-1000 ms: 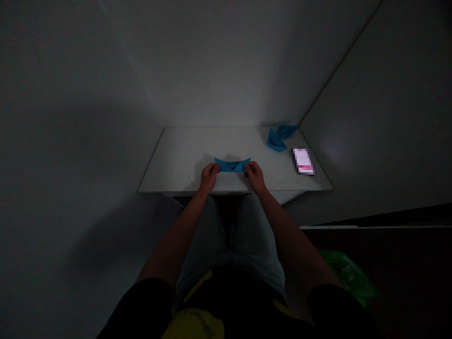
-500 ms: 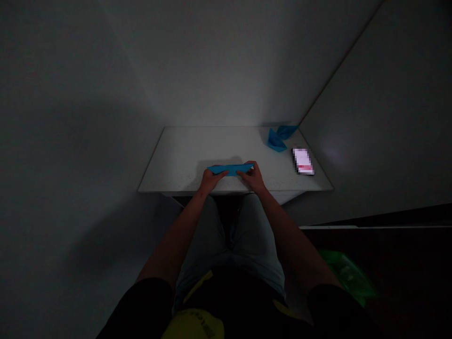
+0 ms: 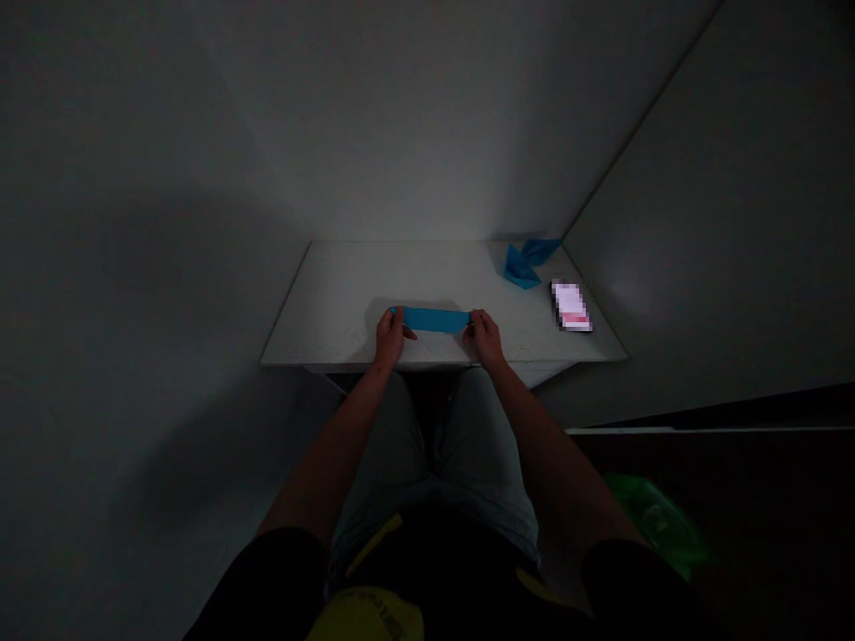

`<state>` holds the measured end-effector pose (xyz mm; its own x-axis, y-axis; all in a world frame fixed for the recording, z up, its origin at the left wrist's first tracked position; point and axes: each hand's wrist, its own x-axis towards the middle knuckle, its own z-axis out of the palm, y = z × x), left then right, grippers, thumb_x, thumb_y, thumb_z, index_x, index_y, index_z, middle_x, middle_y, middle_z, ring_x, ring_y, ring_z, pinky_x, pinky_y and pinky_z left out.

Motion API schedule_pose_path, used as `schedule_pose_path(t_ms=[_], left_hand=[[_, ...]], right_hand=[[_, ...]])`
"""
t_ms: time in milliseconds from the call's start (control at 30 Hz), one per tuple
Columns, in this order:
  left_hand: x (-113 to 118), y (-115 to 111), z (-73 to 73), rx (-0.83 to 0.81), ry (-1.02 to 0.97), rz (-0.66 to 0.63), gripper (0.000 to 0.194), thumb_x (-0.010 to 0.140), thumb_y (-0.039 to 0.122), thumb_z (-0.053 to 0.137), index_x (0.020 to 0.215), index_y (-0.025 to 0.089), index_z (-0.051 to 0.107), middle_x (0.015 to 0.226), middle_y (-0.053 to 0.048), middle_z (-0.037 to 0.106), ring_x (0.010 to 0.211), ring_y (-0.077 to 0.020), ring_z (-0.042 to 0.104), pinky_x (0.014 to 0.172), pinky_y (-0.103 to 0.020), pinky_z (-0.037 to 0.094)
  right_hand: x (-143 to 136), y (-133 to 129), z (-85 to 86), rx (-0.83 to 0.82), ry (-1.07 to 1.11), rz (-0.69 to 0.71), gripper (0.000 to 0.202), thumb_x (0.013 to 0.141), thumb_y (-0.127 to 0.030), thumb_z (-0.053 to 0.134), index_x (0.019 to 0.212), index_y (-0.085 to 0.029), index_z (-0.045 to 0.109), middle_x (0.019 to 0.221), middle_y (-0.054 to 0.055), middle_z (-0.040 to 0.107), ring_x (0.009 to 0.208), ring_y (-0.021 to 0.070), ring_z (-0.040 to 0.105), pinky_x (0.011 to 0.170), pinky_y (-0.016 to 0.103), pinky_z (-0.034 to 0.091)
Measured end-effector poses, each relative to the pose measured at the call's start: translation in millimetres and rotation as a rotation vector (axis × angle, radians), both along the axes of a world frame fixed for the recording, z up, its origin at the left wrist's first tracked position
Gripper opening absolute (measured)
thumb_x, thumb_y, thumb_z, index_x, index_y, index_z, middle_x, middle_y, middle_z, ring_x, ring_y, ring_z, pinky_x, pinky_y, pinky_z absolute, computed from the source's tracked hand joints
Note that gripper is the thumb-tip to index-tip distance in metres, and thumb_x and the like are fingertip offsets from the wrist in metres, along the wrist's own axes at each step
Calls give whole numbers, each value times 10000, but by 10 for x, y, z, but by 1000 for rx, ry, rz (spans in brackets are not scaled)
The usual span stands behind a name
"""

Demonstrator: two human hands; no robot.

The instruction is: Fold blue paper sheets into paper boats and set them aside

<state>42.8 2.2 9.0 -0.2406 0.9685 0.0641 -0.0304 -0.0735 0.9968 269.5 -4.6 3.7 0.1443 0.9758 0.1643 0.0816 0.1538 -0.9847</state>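
A strip of folded blue paper (image 3: 436,320) stretches sideways between my hands, just over the near part of the white table (image 3: 334,294). My left hand (image 3: 391,336) is closed on its left end, with the fingertips on top of the paper. At the other end, my right hand (image 3: 484,335) pinches the strip between thumb and fingers. The paper looks flat and long, with a smooth upper face. What lies under it is hidden.
Two folded blue paper boats (image 3: 521,268) lie at the table's back right corner, touching or overlapping. A lit phone (image 3: 571,305) rests near the right edge. Walls (image 3: 414,133) stand behind and to the right. Something green (image 3: 655,521) is on the dark floor at lower right.
My hands have shifted their hold to the two ends of the blue paper. Its flat face now shows as an even strip, where before it looked uneven with pointed ends.
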Motion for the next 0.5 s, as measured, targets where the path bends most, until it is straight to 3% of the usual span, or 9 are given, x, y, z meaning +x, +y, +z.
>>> schedule_pose_path(t_ms=[200,500], left_hand=[[-17,3,-4,-42,-7,8,636,945,850,520,820,227,538,590,30,604,536,-172,686,567,-280,507],[-80,22,-66,-40,72,-116,673,936,866,500,794,217,606,591,-27,662,588,-215,705,656,-341,575]], right_hand=[[63,-146,65,105,-130,52,545,939,-732,649,1211,-260,679,839,-13,640,617,144,549,575,277,463],[413,-406,199,215,-513,348,388,1039,-556,637,1268,-251,708,711,-39,645,596,147,561,639,270,462]])
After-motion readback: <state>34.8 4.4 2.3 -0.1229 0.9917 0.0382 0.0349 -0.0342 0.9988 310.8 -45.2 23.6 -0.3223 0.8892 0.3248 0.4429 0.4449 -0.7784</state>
